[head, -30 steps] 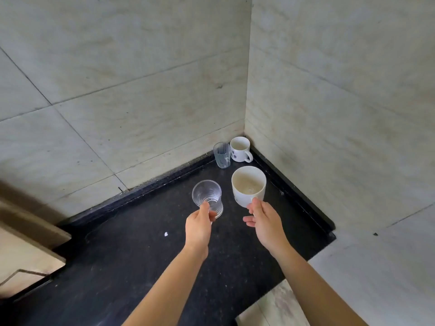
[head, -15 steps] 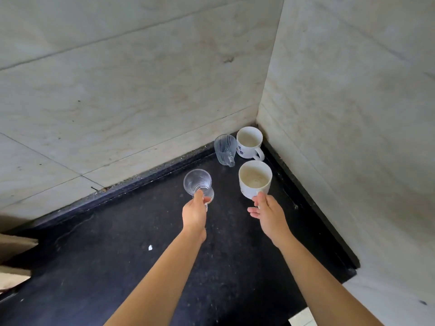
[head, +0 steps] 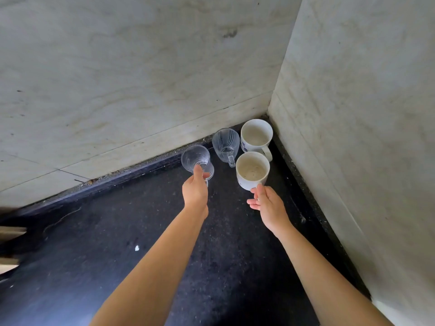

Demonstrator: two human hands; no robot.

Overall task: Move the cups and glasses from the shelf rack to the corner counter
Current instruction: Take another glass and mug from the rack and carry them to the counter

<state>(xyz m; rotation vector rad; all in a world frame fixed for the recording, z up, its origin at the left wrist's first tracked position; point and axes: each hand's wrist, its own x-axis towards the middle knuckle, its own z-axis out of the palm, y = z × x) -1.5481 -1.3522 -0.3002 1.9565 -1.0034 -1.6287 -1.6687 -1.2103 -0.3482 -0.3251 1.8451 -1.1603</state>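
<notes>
My left hand (head: pixel 195 189) grips a clear ribbed glass (head: pixel 196 159), held near the back wall over the black corner counter (head: pixel 131 231). My right hand (head: pixel 268 205) holds a white cup (head: pixel 251 170) from its near side, just in front of the corner; whether the cup rests on the counter I cannot tell. Standing in the corner are a clear glass mug with a handle (head: pixel 225 144) and a white mug with a blue mark (head: pixel 256 135). The held glass is left of the glass mug, and the held cup is in front of the white mug.
Pale marble walls (head: pixel 141 78) meet at the corner and close in the counter on the back and right. A small white speck (head: pixel 137 248) lies on the dark counter. A wooden edge (head: pixel 9 231) shows at the far left.
Both hands have moved forward toward the corner with the glass and the white cup. The view has come closer and tilted down.
</notes>
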